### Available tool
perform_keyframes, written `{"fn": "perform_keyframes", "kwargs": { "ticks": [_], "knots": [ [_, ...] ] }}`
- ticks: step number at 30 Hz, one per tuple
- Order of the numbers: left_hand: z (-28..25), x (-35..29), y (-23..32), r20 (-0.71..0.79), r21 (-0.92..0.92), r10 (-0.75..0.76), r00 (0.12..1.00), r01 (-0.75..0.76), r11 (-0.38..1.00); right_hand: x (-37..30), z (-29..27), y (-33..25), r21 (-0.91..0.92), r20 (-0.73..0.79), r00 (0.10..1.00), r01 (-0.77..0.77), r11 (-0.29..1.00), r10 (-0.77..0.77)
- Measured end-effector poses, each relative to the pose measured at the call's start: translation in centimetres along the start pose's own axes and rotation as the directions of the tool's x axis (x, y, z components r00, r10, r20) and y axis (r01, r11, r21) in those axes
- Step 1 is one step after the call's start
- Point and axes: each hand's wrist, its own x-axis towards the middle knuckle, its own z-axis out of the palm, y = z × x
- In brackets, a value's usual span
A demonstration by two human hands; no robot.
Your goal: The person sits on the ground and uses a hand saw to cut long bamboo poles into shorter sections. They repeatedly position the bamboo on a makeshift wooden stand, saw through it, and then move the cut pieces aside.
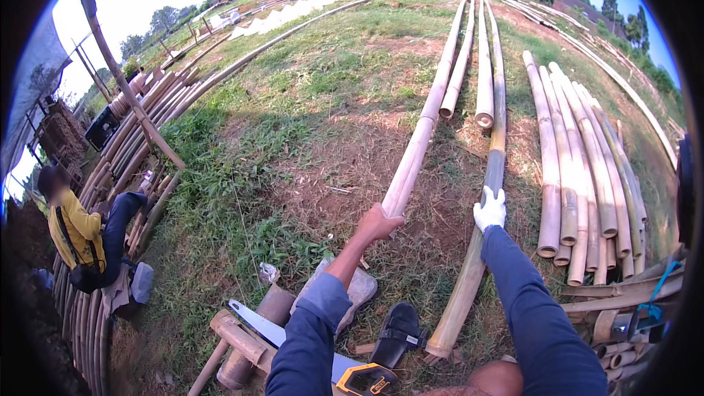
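My bare left hand (380, 222) is wrapped around the near end of a pale bamboo pole (419, 143) that runs away from me. In a white glove, my right hand (490, 209) grips a longer, greener bamboo pole (460, 297), whose cut near end reaches down beside my sandal (400, 334). Two more pale poles, a left one (457, 81) and a right one (484, 88), lie between these, their near ends farther off. Below my left forearm rests a handsaw (367, 380) with a yellow and black handle, its blade partly hidden by my sleeve.
Cut bamboo pieces (238, 336) and a flat stone (357, 290) lie by the saw. A stack of bamboo poles (579, 176) spreads at right. A person in yellow (77, 227) sits at left among more poles, near a leaning wooden post (125, 88).
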Motion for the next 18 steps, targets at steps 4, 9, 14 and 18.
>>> {"fn": "perform_keyframes", "kwargs": {
  "ticks": [4, 9, 14, 18],
  "knots": [
    [-4.1, -17.9, -3.0, 0.080, -0.152, 0.049, 0.996, -0.036, 0.988, 0.9, -1.2, 3.1, -0.027, -0.004, 1.000, -0.016, 0.999, 0.016],
    [-8.5, -42.1, -12.5, 0.216, -0.350, -0.096, 0.972, 0.169, 0.921, 0.3, -1.9, 1.4, -0.247, 0.073, 0.995, 0.084, 0.965, -0.068],
    [-10.6, -64.2, -24.7, 0.205, -0.334, -0.249, 0.947, 0.307, 0.891, -2.4, -3.5, 7.0, -0.104, 0.195, 0.951, 0.264, 0.959, -0.241],
    [-10.7, -75.6, -36.6, -0.042, -0.020, -0.470, 0.882, 0.469, 0.883, -7.6, -6.1, 3.4, -0.316, 0.622, 0.621, 0.757, 0.572, -0.478]
  ]
}}
